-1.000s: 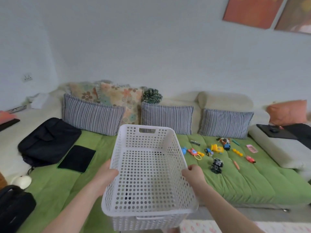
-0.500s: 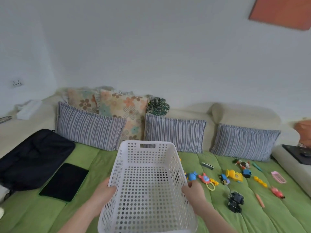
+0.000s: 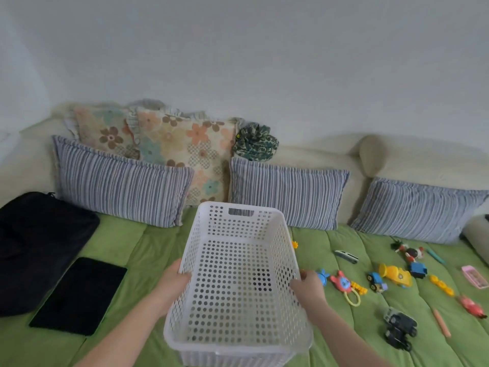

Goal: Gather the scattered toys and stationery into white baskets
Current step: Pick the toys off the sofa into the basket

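I hold an empty white perforated basket (image 3: 238, 348) over the green sofa cover. My left hand (image 3: 173, 280) grips its left rim and my right hand (image 3: 308, 284) grips its right rim. Toys lie scattered to the right: a blue star toy (image 3: 323, 276) beside my right hand, a pink rattle (image 3: 342, 282), a small blue truck (image 3: 377, 281), a yellow vehicle (image 3: 396, 274), a black toy car (image 3: 399, 328), a pink figure (image 3: 472, 305), an orange crayon (image 3: 441, 323) and a grey pen-like item (image 3: 346, 256).
Three striped cushions (image 3: 119, 184) and floral cushions (image 3: 185, 144) line the sofa back. A black bag (image 3: 34, 247) and a black tablet sleeve (image 3: 79, 295) lie on the left. A camouflage hat (image 3: 255, 145) sits on the backrest.
The view has moved closer to the sofa and lower. The basket, still held by both hands, has come nearer to the green cover and the toys.
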The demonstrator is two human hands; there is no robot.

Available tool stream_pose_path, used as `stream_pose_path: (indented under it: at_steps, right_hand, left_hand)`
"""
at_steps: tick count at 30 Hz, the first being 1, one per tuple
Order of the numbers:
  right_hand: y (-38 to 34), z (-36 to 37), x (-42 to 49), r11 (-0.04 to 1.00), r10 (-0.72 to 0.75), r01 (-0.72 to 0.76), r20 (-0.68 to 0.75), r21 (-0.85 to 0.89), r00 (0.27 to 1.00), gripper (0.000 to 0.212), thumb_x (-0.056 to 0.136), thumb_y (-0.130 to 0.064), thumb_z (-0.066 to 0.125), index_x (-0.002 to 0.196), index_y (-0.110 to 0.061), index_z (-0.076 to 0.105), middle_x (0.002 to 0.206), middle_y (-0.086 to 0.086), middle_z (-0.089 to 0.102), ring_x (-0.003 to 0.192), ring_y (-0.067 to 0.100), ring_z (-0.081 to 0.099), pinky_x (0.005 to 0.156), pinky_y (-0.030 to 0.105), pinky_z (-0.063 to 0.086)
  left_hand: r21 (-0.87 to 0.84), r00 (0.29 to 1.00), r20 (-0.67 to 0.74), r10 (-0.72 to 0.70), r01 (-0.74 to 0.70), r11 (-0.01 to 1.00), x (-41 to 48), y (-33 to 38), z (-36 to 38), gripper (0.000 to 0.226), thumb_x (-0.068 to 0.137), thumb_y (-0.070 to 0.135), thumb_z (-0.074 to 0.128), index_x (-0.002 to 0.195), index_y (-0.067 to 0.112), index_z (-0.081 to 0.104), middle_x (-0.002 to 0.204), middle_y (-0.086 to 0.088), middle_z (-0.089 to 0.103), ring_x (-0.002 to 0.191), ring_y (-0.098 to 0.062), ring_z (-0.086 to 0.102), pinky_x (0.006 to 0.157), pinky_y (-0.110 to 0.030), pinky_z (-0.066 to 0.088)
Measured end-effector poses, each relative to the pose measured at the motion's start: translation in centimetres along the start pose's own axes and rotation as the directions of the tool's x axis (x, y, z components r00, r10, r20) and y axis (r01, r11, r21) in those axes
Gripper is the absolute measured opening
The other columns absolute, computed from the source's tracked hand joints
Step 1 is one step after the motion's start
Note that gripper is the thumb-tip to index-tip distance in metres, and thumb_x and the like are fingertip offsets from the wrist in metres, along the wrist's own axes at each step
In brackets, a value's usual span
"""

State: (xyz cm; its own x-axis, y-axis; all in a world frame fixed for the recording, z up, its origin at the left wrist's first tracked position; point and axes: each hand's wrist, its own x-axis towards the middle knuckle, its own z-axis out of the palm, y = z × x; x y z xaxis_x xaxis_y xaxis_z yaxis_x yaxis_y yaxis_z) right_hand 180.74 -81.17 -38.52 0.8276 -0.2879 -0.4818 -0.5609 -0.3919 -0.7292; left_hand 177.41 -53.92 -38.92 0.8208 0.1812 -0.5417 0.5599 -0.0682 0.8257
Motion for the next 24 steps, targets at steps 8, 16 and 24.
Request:
stream_pose_path:
  at_steps: [8,16,24]
  right_hand:
    - [-2.6,2.7,8.5,0.997,0.019,-0.010,0.132,-0.071,0.991,0.023,0.080,0.004,0.044,0.094,-0.008,0.058,0.083,0.012,0.064,0.077,0.030,0.062,0.072,0.042,0.054]
    - [-4.1,4.1,17.3,0.997,0.031,-0.018,0.172,-0.074,0.985,0.026,0.086,0.002,0.039,0.100,-0.012,0.056,0.075,0.003,0.059,0.070,0.023,0.057,0.057,0.028,0.048]
    - [-3.0,6.0,24.9,0.993,0.028,-0.018,0.080,-0.117,0.996,0.031,0.085,0.002,0.036,0.107,-0.006,0.057,0.074,0.004,0.057,0.070,0.024,0.053,0.061,0.031,0.045]
  left_hand:
    - [0.052,0.999,-0.034,-0.040,0.041,0.998,8.1,3.1,0.9,0.045,0.095,0.002,0.037,0.138,0.015,0.039,0.132,-0.008,0.052,0.115,-0.024,0.053,0.099,-0.041,0.044]
    - [0.044,0.988,-0.048,-0.148,0.150,0.988,17.0,4.4,3.2,0.043,0.094,0.001,0.038,0.135,0.014,0.043,0.128,-0.009,0.055,0.106,-0.024,0.056,0.088,-0.036,0.047]
    - [0.116,0.988,-0.030,-0.154,0.157,0.981,25.7,3.9,6.1,0.041,0.092,-0.002,0.040,0.123,0.023,0.046,0.098,0.003,0.059,0.083,-0.012,0.059,0.063,-0.027,0.048]
